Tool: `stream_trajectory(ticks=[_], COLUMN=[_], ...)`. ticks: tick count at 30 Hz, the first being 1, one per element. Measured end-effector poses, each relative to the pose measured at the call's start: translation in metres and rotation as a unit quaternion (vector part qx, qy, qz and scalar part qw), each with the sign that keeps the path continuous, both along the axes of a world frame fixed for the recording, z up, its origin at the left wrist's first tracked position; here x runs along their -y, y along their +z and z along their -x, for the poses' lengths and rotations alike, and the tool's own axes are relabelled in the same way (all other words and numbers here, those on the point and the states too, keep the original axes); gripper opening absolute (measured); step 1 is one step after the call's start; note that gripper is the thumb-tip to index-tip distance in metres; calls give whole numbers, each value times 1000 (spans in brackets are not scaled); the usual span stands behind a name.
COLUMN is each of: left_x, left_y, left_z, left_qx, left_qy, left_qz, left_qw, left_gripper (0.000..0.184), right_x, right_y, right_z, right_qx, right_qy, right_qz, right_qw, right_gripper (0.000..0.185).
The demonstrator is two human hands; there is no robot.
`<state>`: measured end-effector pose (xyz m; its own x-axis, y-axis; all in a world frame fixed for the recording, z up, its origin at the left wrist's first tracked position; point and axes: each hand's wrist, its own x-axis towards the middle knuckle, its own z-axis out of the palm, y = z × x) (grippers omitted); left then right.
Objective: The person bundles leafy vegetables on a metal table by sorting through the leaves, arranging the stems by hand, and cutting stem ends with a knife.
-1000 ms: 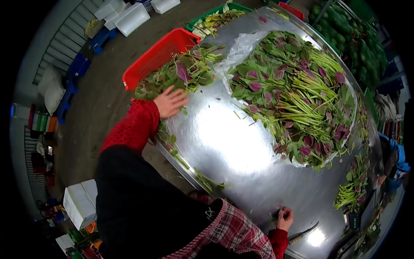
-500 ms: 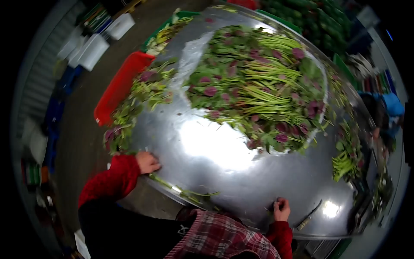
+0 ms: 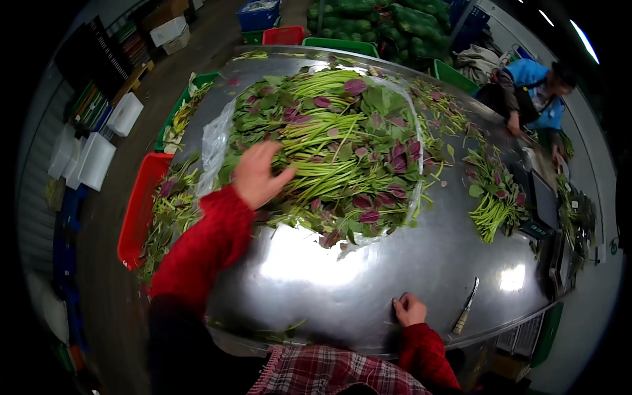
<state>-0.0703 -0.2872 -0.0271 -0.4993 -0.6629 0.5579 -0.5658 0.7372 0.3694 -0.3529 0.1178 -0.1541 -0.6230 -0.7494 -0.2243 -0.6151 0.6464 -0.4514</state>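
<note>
A large pile of leafy greens with purple-backed leaves (image 3: 329, 155) lies on a clear plastic sheet (image 3: 216, 141) on the metal table (image 3: 368, 276). My left hand (image 3: 260, 176) reaches over the left side of the pile, fingers apart and holding nothing. Whether it touches the stems I cannot tell. Low over the table's near side, my right hand (image 3: 411, 310) is closed, with something small and dark at its fingertips. To the right of that hand is a knife (image 3: 466, 307) with a light handle.
A smaller bunch of greens (image 3: 494, 197) lies at the right, near a dark scale (image 3: 543, 204). A person in blue (image 3: 536, 92) works at the far right. Red (image 3: 141, 207) and green (image 3: 172, 125) crates line the left edge. Loose stems (image 3: 286, 331) lie at the near edge.
My left hand has moved from the table's near left edge up to the pile and opened. The right hand stays near the knife. The view has tilted up, showing more of the person in blue.
</note>
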Motion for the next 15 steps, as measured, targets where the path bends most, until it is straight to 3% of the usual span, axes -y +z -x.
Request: stream_trajectory(ticks=[3, 6, 7, 10, 12, 13, 15], left_x=[45, 66, 76, 94, 98, 97, 89], left_y=[7, 9, 17, 21, 28, 25, 17], left_z=[90, 135, 140, 140, 141, 141, 138], left_qx=[12, 205, 321, 330, 399, 401, 368], left_qy=[-41, -18, -18, -34, -32, -32, -43], left_qz=[43, -37, -123, -131, -175, -174, -60], left_qw=[998, 978, 939, 934, 900, 899, 927], left_gripper=[69, 86, 81, 76, 71, 71, 65], right_x=[1, 2, 1, 2, 3, 5, 5], right_y=[-3, 3, 4, 3, 0, 0, 0], right_z=[3, 3, 4, 5, 6, 10, 15], right_qx=[17, 44, 61, 71, 84, 86, 91], right_qy=[-9, -46, -60, -75, -83, -77, -74], right_qz=[-5, 3, 4, 4, 3, -7, -20], right_qw=[1000, 998, 996, 995, 993, 993, 993], right_gripper=[30, 34, 36, 39, 40, 41, 41])
